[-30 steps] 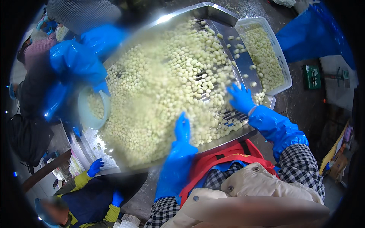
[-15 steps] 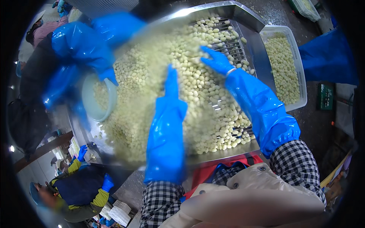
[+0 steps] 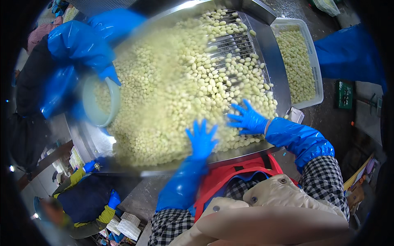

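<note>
A heap of pale green oval pieces [image 3: 139, 90], like small peeled fruit, covers much of a steel sorting table [image 3: 92, 137]. Towards the far right it thins out over a metal bar grate [image 3: 236, 43]. In a blue glove, my left hand [image 3: 202, 139] lies at the near side of the heap with its fingers spread. My right hand [image 3: 251, 119], also gloved in blue, is spread over the pieces at the near right. Both hands touch or hover just over them and hold nothing. A blur hides part of the heap's middle.
At the left, a person in blue sleeves [image 3: 78, 45] has a hand at a pale basin [image 3: 87, 104] with pieces in it. A white crate [image 3: 319, 80] full of pieces stands right of the table. Another blue sleeve [image 3: 349, 55] reaches in beyond it. Someone else [image 3: 92, 201] works at lower left.
Both my hands have come back towards me, the right one from the grate side, and their fingers are now spread. More bars show at the far right.
</note>
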`<control>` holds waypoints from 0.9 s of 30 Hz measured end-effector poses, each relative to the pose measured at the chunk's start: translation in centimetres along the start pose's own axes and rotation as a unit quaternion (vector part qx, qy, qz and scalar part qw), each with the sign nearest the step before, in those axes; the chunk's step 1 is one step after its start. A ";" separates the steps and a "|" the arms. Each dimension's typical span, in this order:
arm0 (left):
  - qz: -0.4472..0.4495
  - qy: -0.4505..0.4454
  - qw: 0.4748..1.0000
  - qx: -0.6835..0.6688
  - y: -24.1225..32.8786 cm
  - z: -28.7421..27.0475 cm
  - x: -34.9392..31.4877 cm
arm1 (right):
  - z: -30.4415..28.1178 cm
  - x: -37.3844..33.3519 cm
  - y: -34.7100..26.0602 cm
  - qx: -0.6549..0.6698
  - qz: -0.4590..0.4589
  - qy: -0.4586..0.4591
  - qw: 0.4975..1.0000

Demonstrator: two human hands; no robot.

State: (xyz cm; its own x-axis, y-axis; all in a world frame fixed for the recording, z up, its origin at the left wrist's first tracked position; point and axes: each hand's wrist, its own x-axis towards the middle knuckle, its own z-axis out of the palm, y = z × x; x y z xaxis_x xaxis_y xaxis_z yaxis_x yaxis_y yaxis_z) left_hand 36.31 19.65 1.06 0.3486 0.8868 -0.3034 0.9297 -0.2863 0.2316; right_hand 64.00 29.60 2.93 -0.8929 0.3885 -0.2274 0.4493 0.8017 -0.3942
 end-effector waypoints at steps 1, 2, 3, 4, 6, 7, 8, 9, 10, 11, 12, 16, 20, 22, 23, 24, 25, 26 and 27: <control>-0.014 0.013 0.999 0.026 -0.1 0.2 -0.6 | 0.1 -0.3 0.5 -0.039 0.086 0.023 0.995; -0.032 0.023 0.998 0.058 -0.2 0.5 -1.1 | 0.0 -1.5 1.1 0.008 0.132 0.090 0.987; -0.041 0.022 0.997 0.063 -0.3 0.8 -1.9 | 0.2 -2.0 1.0 -0.004 0.196 0.058 0.979; -0.050 -0.021 0.978 0.200 -0.6 1.1 -2.8 | 0.3 -2.7 0.7 -0.022 0.258 0.049 0.965; -0.051 -0.036 0.917 0.394 -1.2 1.4 -5.0 | 0.8 -3.7 -1.5 -0.004 0.371 0.082 0.925; -0.061 -0.038 0.914 0.399 -1.5 1.4 -6.3 | 1.1 -4.1 -3.0 -0.015 0.400 0.095 0.912; -0.074 -0.036 0.928 0.363 -1.8 1.4 -7.4 | 1.3 -4.0 -4.6 -0.005 0.440 0.078 0.895; -0.096 0.000 0.975 0.199 -2.1 1.2 -8.4 | 1.4 -3.7 -6.0 0.020 0.428 0.086 0.899; -0.130 -0.005 0.990 0.054 -2.3 1.1 -9.0 | 1.4 -3.2 -7.2 0.040 0.391 0.094 0.915; -0.120 0.054 0.991 0.005 -2.3 0.8 -9.4 | 1.4 -2.0 -8.0 0.040 0.343 0.096 0.934; -0.128 0.074 0.988 -0.039 -2.3 0.6 -9.6 | 1.4 -0.6 -8.6 0.047 0.291 0.080 0.952; -0.127 0.122 0.980 -0.089 -1.7 -0.5 -9.1 | 1.6 5.0 -7.0 0.012 0.081 0.102 0.991; -0.170 0.159 0.921 -0.311 -1.3 -1.3 -8.8 | 1.8 5.0 -1.6 0.011 0.109 0.149 0.983; -0.143 0.171 0.953 -0.207 -1.4 -1.5 -9.2 | 1.0 3.4 1.4 -0.033 0.181 0.131 0.974; -0.131 0.169 0.966 -0.149 -1.6 -1.6 -9.4 | 0.3 1.7 2.5 -0.032 0.217 0.107 0.970; -0.121 0.176 0.969 -0.122 -1.7 -1.6 -9.5 | -0.5 0.8 3.9 -0.090 0.242 0.126 0.958; -0.117 0.179 0.971 -0.104 -1.8 -1.6 -9.6 | -1.3 -0.4 4.8 -0.081 0.303 0.106 0.944; -0.112 0.180 0.973 -0.084 -1.9 -1.5 -9.6 | -1.9 -1.5 5.6 -0.105 0.351 0.077 0.927; -0.112 0.168 0.977 -0.062 -2.0 -1.4 -9.7 | -2.4 -2.0 5.7 -0.161 0.410 0.066 0.896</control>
State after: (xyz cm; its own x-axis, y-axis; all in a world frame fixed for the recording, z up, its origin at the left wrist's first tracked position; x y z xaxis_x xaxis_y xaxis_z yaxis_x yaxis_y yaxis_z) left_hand 30.92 12.13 4.87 0.0595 0.9972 -0.0444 0.9493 -0.0428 0.3113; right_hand 68.30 34.48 3.25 -0.2723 0.9396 -0.2075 0.9427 0.3038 0.1381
